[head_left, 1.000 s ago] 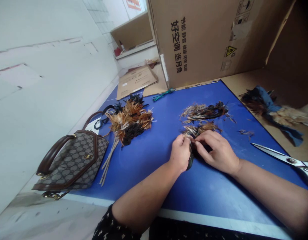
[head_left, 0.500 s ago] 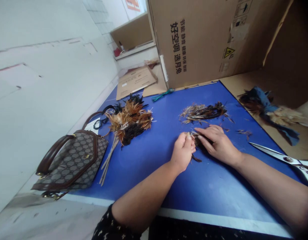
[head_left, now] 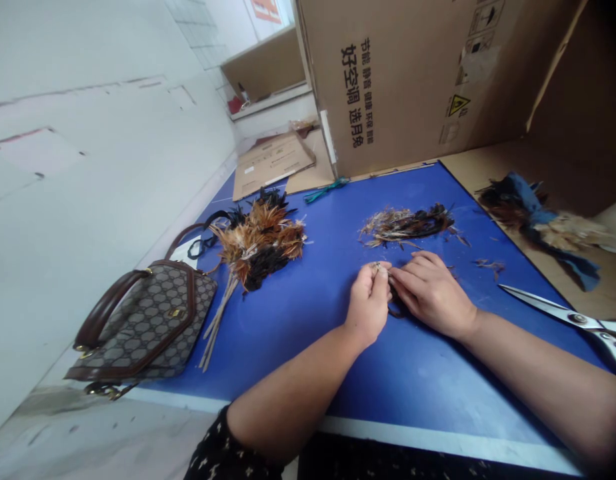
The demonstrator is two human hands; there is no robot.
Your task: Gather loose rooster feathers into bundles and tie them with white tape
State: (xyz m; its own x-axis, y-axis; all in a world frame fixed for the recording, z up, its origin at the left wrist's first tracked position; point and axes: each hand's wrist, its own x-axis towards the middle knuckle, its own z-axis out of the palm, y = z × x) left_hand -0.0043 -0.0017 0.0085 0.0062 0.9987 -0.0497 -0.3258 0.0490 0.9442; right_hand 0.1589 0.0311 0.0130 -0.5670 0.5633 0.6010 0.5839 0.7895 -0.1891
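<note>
My left hand [head_left: 369,303] is closed, thumb against the forefinger, around a small bunch of feathers. Pale quill ends [head_left: 377,267] poke out at the top of the grip, and a dark feather [head_left: 396,309] shows below, between the hands. Pressed up against it, my right hand [head_left: 435,293] has its fingertips drawn together on the same feathers; most of the bunch is hidden behind the fingers. Just beyond both hands lies a loose pile of brown and black feathers [head_left: 408,223] on the blue table top [head_left: 298,333].
Feather dusters [head_left: 263,243] with thin sticks lie at left, beside a patterned handbag [head_left: 148,313]. Large scissors [head_left: 563,313] rest at the right. Behind stand a big cardboard box [head_left: 398,80], a teal strap [head_left: 325,191] and flat cardboard [head_left: 273,163]. A blue-cloth feather bundle [head_left: 538,220] lies far right.
My right hand's fingers, spread over the feathers before, have drawn together and moved in against my left hand. The left hand keeps its grip with little movement.
</note>
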